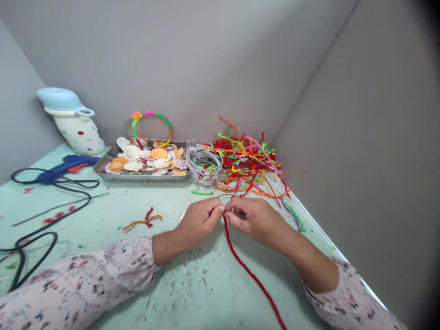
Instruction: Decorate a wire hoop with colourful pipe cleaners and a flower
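My left hand [197, 223] and my right hand [257, 221] meet over the middle of the table, both closed in a pinch with fingertips almost touching. A long red pipe cleaner [248, 266] hangs from between the fingertips and runs down toward the table's near edge. Just behind the fingers shows a short arc of thin grey wire [227, 195], which seems to pass into both hands. Its join with the pipe cleaner is hidden by the fingers. Left of my left hand lies a small twisted piece of orange and red pipe cleaner [143, 221].
At the back, a metal tray [144, 178] holds seashells, with a colourful wrapped hoop [164, 118] standing in it. Coiled grey wire [204, 167] lies beside a heap of pipe cleaners [244, 158]. A blue glue gun [57, 172], its black cord and a white cup [77, 130] occupy the left.
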A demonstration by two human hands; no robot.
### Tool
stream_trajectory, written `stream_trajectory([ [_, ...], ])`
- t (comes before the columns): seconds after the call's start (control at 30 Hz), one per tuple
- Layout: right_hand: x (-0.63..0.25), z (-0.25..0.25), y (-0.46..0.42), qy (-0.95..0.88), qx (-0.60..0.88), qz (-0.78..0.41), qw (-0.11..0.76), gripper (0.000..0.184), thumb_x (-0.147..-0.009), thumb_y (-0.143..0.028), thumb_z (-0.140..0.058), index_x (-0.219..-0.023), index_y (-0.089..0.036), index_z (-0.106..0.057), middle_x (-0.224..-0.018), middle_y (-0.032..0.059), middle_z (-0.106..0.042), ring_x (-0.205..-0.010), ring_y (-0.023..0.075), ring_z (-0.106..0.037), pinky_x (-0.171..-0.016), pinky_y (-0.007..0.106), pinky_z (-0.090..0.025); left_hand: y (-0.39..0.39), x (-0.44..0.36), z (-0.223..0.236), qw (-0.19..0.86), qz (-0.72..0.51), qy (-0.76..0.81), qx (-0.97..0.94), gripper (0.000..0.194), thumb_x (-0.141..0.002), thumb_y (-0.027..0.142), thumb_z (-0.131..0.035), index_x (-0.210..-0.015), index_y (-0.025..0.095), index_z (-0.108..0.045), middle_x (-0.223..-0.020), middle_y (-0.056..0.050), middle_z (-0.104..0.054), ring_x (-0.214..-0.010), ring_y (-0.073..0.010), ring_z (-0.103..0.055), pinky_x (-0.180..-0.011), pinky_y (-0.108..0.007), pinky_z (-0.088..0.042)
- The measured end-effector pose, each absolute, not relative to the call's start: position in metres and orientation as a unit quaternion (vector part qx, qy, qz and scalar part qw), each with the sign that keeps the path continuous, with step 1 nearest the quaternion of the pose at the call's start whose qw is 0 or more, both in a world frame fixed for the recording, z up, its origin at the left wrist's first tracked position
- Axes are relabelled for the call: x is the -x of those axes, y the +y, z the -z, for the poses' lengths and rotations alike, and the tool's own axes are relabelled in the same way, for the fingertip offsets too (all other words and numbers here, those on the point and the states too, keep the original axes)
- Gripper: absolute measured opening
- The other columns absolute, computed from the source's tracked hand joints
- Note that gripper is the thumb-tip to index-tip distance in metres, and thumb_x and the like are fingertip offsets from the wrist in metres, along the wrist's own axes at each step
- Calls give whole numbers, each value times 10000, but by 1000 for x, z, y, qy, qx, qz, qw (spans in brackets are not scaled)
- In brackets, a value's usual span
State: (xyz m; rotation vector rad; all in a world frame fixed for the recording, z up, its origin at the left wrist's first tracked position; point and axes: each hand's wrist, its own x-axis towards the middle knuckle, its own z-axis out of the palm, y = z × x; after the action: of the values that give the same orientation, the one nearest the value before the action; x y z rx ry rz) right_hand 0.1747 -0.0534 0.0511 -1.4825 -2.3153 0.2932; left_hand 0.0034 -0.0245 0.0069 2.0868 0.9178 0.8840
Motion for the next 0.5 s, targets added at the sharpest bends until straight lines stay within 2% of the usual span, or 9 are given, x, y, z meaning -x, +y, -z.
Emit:
stream_trajectory([
  [0.5,-177,-40,-54,-854,482,29,194,168,-860,-232,-486,-757,-193,-613,-648,-3,-625,-591,118,-552,-585,242,-331,-24,-4,-7,362,-351,357,-786,304,-916,305,-350,-655,172,-432,-624,30,-416,-618,-111,-395,-588,-236,-290],
])
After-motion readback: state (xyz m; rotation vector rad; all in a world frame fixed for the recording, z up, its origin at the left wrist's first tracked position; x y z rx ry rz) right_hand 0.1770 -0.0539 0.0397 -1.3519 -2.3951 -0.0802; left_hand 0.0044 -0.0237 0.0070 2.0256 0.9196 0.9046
